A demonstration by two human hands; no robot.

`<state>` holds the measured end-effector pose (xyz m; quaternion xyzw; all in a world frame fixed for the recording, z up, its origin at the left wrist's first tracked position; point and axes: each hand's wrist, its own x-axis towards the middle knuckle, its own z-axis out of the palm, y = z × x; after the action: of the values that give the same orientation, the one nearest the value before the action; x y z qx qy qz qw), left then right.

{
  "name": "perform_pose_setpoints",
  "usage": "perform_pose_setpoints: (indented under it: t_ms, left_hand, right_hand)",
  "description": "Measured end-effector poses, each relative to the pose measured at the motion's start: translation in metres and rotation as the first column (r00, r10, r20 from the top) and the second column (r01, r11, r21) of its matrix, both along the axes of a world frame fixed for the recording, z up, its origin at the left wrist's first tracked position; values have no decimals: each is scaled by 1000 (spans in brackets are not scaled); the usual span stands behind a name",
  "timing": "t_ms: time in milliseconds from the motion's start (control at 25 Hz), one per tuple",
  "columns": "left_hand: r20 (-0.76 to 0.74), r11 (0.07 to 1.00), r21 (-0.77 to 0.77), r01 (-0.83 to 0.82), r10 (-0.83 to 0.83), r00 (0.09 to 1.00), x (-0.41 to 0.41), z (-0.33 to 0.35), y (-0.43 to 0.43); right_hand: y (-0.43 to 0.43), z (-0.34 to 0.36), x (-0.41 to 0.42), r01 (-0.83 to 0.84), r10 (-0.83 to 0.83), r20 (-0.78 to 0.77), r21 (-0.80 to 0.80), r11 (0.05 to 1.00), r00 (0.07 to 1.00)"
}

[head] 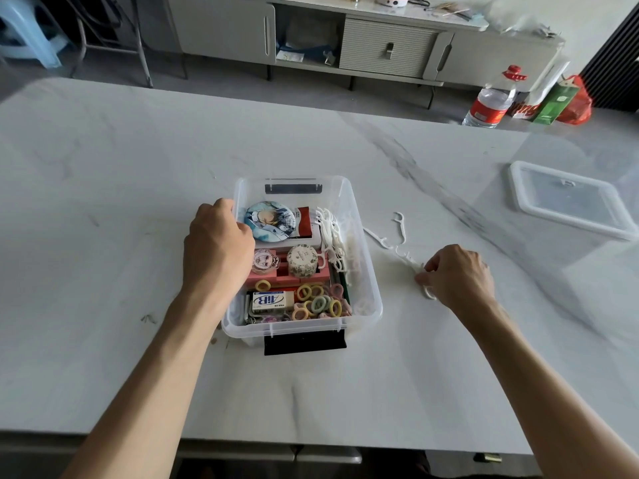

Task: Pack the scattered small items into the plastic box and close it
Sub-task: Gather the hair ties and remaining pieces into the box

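Note:
A clear plastic box [371, 299] stands open in the middle of the table, with black latches at its far and near ends. Inside lie a round badge [271, 221], an eraser [273, 301], coloured hair rings [320, 302], a patterned round tin [303, 261] and a pile of white floss picks [332, 236]. My left hand [216, 247] grips the box's left rim. Right of the box, my right hand [456, 274] pinches white floss picks [416, 267] off the table. Two more floss picks [401, 228] lie loose between that hand and the box. The clear lid [570, 198] lies at the far right.
The table is white marble [138, 160]. Beyond its far right edge stand a water bottle [489, 105] and bags [560, 98] on the floor. A grey cabinet [345, 39] lines the back wall, and a blue stool [27, 32] is at far left.

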<state>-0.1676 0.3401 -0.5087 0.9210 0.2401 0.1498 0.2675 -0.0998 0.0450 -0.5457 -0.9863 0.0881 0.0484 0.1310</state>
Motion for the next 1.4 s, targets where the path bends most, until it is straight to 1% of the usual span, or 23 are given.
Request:
perform_pose_setpoints:
  t_ms: [80, 160, 360, 440, 520, 600, 640, 680, 720, 760, 800, 880, 960, 1040, 1200, 1320, 1360, 1400]
  left_hand:
    - [1, 1000, 1, 3, -3, 1000, -1, 1, 0]
    - [-2, 1000, -1, 3, -3, 1000, 0, 1, 0]
    - [5, 1000, 3, 1, -1, 1000, -1, 1, 0]
    - [0, 1000, 0, 2, -2, 1000, 0, 1, 0]
    - [-4, 1000, -11, 5, -6, 1000, -1, 2, -1]
    - [-12, 1000, -30, 5, -5, 1000, -2, 3, 0]
    - [-14, 999, -41, 4, -5, 1000, -3, 3, 1]
    - [-13, 998, -58, 6, -6, 1000, -3, 3, 2]
    - [-8, 997, -76, 9, -9, 1000, -4, 2, 2]
    - [-3, 995, -98, 12, -12, 1000, -5, 2, 2]
    - [2, 992, -124, 12, -12, 1000, -7, 2, 2]
    - [2, 987, -159, 5, -5, 1000, -11, 2, 3]
    - [7, 985, -175, 4, -2, 1000, -16, 3, 3]
    - [21, 983, -185, -1, 5, 1000, -19, 7, 2]
    - [-4, 983, -180, -32, 32, 999, -19, 10, 7]
    - [-13, 983, -180, -31, 29, 999, -19, 10, 9]
    - [-13, 983, -178, -33, 31, 999, -19, 11, 9]
    - [-13, 984, -175, -36, 34, 999, -19, 11, 10]
  right_hand:
    - [2, 1, 0, -23, 23, -4, -1, 1000, 1000]
    - [2, 1, 0, -24, 24, 22, 31, 999, 999]
    - [1, 10, 0, -14, -2, 111, 145, 989, 994]
    - [3, 19, -4, -11, -29, 170, 229, 973, 985]
    - [8, 33, -12, -8, -74, 199, 383, 924, 977]
    - [19, 54, -20, -20, -94, 175, 559, 829, 980]
    - [28, 65, -21, -41, -76, 162, 619, 784, 984]
    - [40, 77, -21, -77, -39, 162, 648, 758, 986]
    - [53, 86, -20, -123, 13, 175, 640, 759, 985]
    - [70, 94, -17, -174, 71, 196, 582, 794, 978]
    - [89, 99, -16, -230, 142, 214, 476, 849, 967]
    - [128, 100, -14, -329, 285, 221, 193, 924, 933]
    - [159, 94, -15, -371, 380, 198, -86, 925, 903]
    - [179, 85, -16, -406, 450, 169, -242, 881, 877]
    - [195, 70, -10, -475, 539, 111, -349, 808, 835]
    - [193, 67, -13, -520, 583, 96, -354, 777, 807]
    - [189, 69, -15, -549, 612, 116, -335, 765, 782]
    - [182, 70, -17, -580, 639, 172, -294, 760, 750]
